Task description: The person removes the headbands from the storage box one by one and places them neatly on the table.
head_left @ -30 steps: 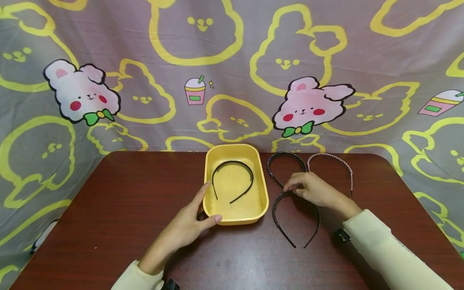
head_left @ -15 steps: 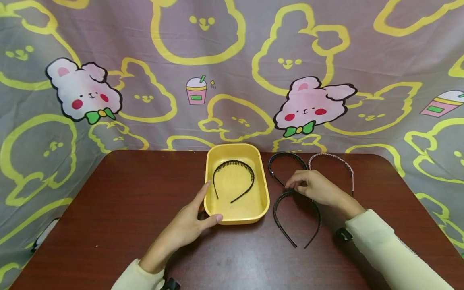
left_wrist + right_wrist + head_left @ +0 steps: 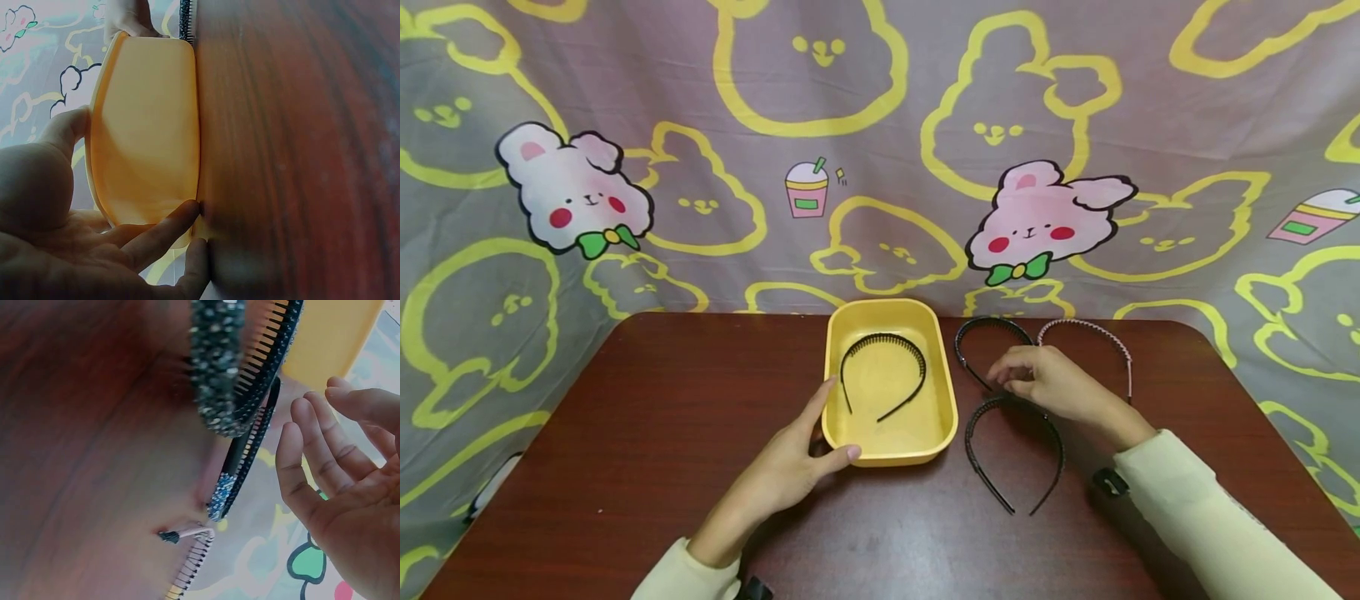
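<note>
My left hand (image 3: 782, 462) rests against the yellow plastic basin (image 3: 953, 408), thumb at the near rim and fingers spread along its left wall. Inside the basin lies a black toothed headband (image 3: 883, 337). To its right, my right hand (image 3: 1052, 383) hovers over another black headband (image 3: 977, 467); the right wrist view shows this hand's loosely bent fingers apart from the glittery headband (image 3: 217, 381), holding nothing. Just beyond lies a further black headband (image 3: 958, 354), partly hidden by the hand in the head view. A pink headband (image 3: 1129, 375) is at the far right.
Everything stands on a dark red-brown wooden table (image 3: 700, 400). A patterned cloth (image 3: 880, 150) with cartoon bunnies hangs along the table's far edge and sides. The basin stands close to that far edge.
My right hand has lifted slightly off the near black headband, its fingertips now a little higher. The left hand and basin stay put.
</note>
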Action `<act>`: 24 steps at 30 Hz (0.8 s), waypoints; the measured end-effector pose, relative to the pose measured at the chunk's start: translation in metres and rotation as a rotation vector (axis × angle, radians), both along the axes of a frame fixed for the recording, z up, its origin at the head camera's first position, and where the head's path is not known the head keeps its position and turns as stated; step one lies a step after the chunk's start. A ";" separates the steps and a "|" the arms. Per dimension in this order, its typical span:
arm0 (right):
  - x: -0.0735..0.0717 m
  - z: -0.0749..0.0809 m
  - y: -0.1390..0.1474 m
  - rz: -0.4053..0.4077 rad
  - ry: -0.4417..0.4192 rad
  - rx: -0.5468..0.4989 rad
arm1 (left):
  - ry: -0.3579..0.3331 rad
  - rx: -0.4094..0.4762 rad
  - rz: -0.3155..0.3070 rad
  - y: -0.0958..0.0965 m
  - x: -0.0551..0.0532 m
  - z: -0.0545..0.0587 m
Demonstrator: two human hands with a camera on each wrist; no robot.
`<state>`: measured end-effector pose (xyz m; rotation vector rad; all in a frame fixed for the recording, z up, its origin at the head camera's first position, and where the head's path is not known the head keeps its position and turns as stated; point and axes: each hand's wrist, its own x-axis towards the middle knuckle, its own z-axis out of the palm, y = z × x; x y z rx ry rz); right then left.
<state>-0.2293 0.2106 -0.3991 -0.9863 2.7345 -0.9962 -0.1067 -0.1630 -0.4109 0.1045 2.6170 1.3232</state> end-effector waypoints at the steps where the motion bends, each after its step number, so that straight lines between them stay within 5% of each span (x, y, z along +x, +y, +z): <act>1: 0.000 0.001 -0.001 -0.005 -0.007 -0.001 | 0.001 -0.004 0.001 0.000 0.000 0.000; 9: -0.001 0.015 -0.012 -0.040 -0.034 -0.005 | 0.004 -0.012 0.009 0.001 0.001 0.003; 24: -0.004 0.036 -0.040 -0.050 0.046 -0.002 | 0.013 -0.015 0.014 0.002 0.001 0.003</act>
